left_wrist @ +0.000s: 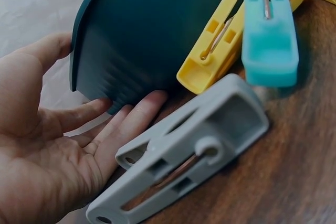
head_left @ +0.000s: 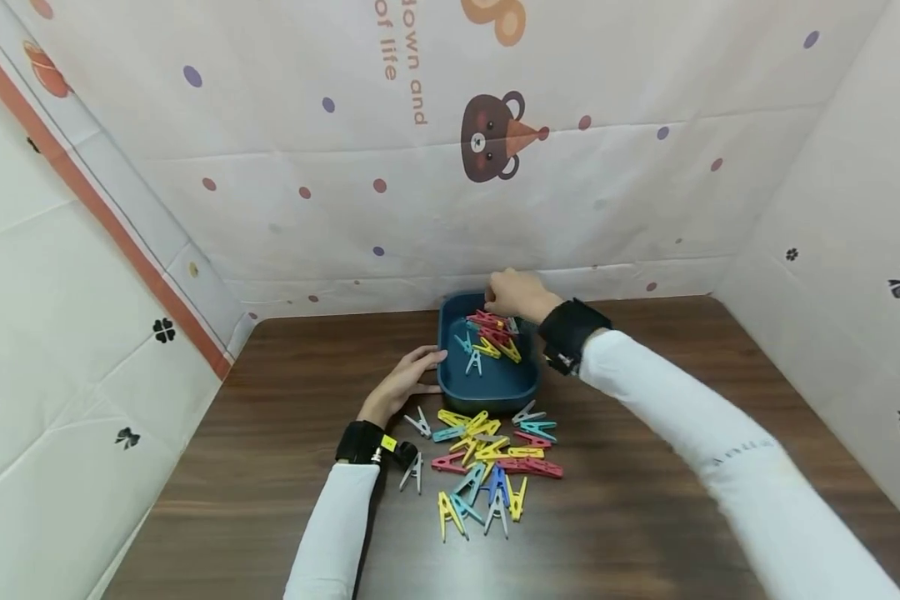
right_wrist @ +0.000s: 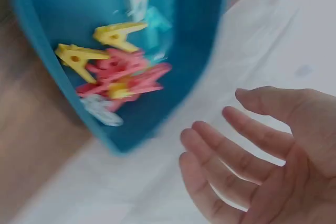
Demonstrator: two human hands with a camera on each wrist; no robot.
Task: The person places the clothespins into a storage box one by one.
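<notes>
A dark blue tray (head_left: 487,389) stands on the wooden table, holding several red, yellow and pale blue clothespins (head_left: 492,333). My left hand (head_left: 407,379) lies open against the tray's left wall (left_wrist: 142,40), fingers (left_wrist: 126,129) straight and touching it. My right hand (head_left: 513,292) hovers above the tray's far rim; in the right wrist view its fingers (right_wrist: 236,156) are spread and hold nothing, with the tray (right_wrist: 199,61) and pins (right_wrist: 118,74) below. A heap of coloured clothespins (head_left: 487,458) lies on the table in front of the tray.
A grey pin (left_wrist: 178,156), a yellow pin (left_wrist: 220,45) and a teal pin (left_wrist: 268,30) lie close to my left hand. Patterned cloth walls (head_left: 420,167) enclose the table (head_left: 682,467) at the back and both sides.
</notes>
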